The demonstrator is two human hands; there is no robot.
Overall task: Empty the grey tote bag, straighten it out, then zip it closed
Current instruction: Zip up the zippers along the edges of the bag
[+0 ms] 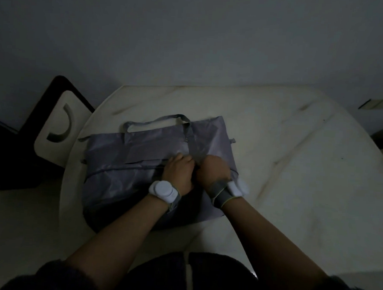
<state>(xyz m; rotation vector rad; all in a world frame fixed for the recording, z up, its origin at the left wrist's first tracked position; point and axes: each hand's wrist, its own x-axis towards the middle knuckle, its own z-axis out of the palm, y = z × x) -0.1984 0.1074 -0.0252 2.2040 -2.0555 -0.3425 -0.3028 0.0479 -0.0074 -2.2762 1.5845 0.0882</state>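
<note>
Grey tote bag (140,164) lies flat at frame centre on pale round table (295,172), handle (156,119) toward top. Left hand (180,173) and right hand (213,170) touching, fingers curled into fabric at bag's middle; dim light hides whether zip pull is pinched. Risk: slack fabric snagging in zip, or bag dragged toward near table edge. Open tabletop at right; chair (58,124) crowds upper left.

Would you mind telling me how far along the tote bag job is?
Emptying and straightening look done: the grey tote bag lies flat on the pale table, nothing beside it. In hand: left hand and right hand grip the fabric mid-bag, apparently at the zip. Left: whether it's fully zipped is unclear.
</note>
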